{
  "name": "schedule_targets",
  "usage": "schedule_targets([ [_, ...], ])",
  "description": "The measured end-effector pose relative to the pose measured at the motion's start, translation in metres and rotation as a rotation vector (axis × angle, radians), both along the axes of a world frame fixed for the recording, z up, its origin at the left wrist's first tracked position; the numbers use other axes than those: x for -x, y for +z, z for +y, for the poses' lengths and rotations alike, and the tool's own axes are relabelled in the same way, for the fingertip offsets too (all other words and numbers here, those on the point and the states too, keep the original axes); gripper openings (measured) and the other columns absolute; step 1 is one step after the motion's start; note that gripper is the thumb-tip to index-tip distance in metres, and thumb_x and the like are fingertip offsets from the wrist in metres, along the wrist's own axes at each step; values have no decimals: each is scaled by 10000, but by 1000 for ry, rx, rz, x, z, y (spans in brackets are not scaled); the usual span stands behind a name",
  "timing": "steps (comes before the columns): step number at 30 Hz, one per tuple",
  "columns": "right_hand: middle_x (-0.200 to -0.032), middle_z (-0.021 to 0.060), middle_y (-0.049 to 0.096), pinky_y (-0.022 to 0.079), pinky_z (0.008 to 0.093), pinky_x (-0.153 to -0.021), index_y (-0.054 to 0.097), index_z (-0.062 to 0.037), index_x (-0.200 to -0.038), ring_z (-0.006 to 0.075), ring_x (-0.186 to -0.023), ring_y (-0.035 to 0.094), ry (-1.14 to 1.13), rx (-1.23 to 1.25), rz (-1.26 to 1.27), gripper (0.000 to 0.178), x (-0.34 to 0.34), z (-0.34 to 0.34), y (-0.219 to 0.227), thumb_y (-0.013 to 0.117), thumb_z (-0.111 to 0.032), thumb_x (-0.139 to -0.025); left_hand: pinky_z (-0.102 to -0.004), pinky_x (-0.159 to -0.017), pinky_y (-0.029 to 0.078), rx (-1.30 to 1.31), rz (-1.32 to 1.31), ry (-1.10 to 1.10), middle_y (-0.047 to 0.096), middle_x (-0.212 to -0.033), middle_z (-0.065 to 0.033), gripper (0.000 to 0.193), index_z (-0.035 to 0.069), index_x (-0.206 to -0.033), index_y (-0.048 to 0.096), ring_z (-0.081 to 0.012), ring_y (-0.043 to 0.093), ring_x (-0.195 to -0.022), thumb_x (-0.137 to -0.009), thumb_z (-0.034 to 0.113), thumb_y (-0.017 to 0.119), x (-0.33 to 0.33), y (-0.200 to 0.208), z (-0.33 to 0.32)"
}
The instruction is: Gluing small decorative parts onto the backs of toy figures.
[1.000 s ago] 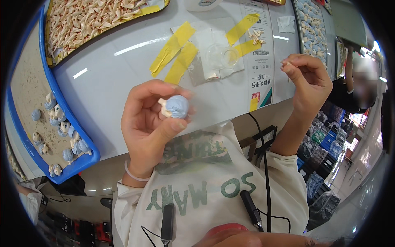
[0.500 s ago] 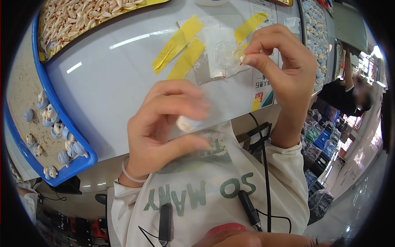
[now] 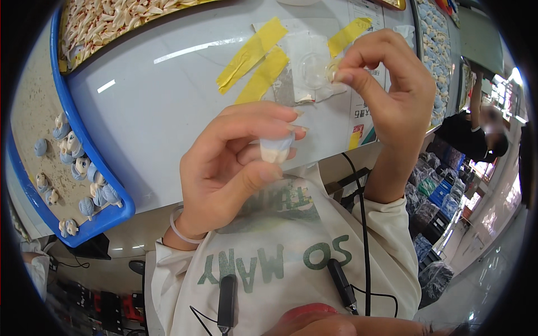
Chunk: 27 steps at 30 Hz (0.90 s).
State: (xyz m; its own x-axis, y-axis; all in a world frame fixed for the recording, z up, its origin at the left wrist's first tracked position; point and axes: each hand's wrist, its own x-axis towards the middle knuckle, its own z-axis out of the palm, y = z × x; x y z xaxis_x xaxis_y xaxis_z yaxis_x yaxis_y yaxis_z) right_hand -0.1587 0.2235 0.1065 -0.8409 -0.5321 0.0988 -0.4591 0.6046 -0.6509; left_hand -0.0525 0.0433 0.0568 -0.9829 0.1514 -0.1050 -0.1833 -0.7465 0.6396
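Observed: the left hand (image 3: 230,168) is curled shut around a small cream-and-white figurine (image 3: 276,149), pinched between thumb and the tips of the fore and middle fingers, held up over the near edge of the white table (image 3: 151,112), in front of the person's chest. The right hand (image 3: 386,89) is raised further right and slightly farther off, its thumb and forefinger pressed together on a tiny pale piece (image 3: 332,71); what that piece is cannot be made out.

Assessment of the figurine: it appears light, rigid and smooth, probably a moulded or cast part, so likely to chip if dropped and liable to slip from dry fingertips. The present hold on its sides looks sound; a grip across the broad body, not any thin projection, seems safest. The tiny piece looks very light and easily lost, and calls for a fingertip pinch only.

Surroundings: a clear plastic pouch (image 3: 305,70) is fixed to the table with yellow tape strips (image 3: 252,56), just beyond the hands. A blue tray (image 3: 84,151) at far left holds blue-and-white figurines (image 3: 73,162).
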Motion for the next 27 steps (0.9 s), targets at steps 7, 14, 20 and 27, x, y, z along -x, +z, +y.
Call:
schedule_targets([
  [7,-755,79,513,367,243,-608,562,4,-706,150,-685,473,-63,288,-25,172,-27,-1,11,710,-58,-645,-357,-846,446,64,199,45,484,-1077,-181,300,-68,-1021,503,-261,534,-979,-735,-57,593,2,-6,3],
  [14,-741,81,486,362,245,-597,560,-15,-696,147,-659,453,-45,611,-325,267,-56,-20,-4,762,-177,-631,-342,-805,472,98,248,142,497,-1042,-192,274,-68,-1017,496,-296,543,-966,-758,-31,579,-1,-12,8],
  [20,-763,80,490,338,211,-581,571,-15,-720,120,-657,444,-64,606,-396,235,-61,-28,-8,748,-158,-657,-312,-747,503,176,324,179,494,-1049,-209,269,-66,-1032,484,-307,551,-958,-775,-29,554,-2,-13,5],
  [27,-763,74,496,328,202,-565,580,-22,-728,111,-641,440,-73,555,-275,213,-61,-31,-11,745,-135,-653,-302,-736,502,283,357,219,526,-1028,-213,205,-59,-975,546,-274,581,-910,-771,-39,551,-4,-15,1],
])
